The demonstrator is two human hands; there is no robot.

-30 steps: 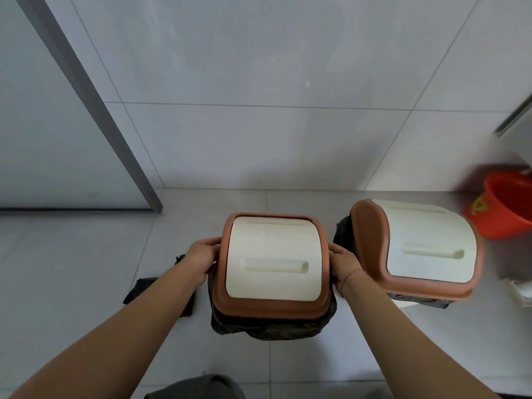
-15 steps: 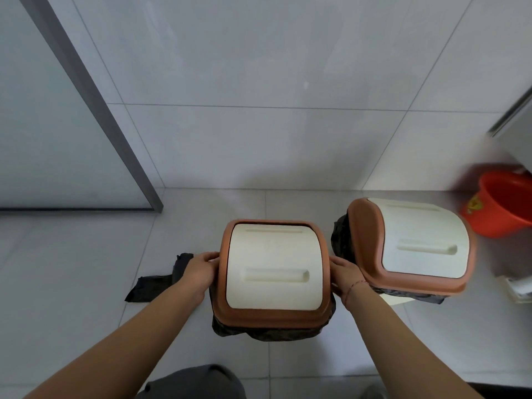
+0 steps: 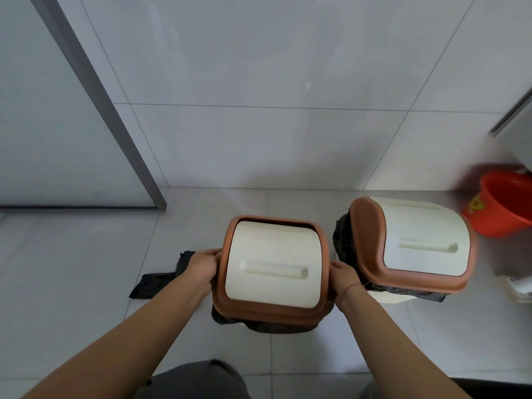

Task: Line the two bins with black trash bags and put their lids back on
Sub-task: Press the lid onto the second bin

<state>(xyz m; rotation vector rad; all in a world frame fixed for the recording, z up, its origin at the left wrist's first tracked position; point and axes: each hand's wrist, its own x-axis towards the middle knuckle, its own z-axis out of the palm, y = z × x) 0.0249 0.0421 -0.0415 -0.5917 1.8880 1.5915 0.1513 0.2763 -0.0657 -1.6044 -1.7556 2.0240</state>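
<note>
Hands clasp the near lid (image 3: pixel 273 266) from both sides: the left hand (image 3: pixel 203 266) has its fingers (image 3: pixel 212 254) curled against the left edge of the brown rim, and the right hand (image 3: pixel 344 276) grips the right edge the same way. This lid, brown with a cream flap, sits on the near bin, whose body is hidden beneath it. A black trash bag (image 3: pixel 259 326) bulges out under its front edge. Just to the right stands the second bin (image 3: pixel 385 298) with the second lid (image 3: pixel 414 246) on and black liner (image 3: pixel 344 243) showing at its left side. A loose bag (image 3: pixel 157 282) lies on the floor (image 3: pixel 72 269) behind the left hand, and a red bucket (image 3: pixel 506 205) stands far right
</note>
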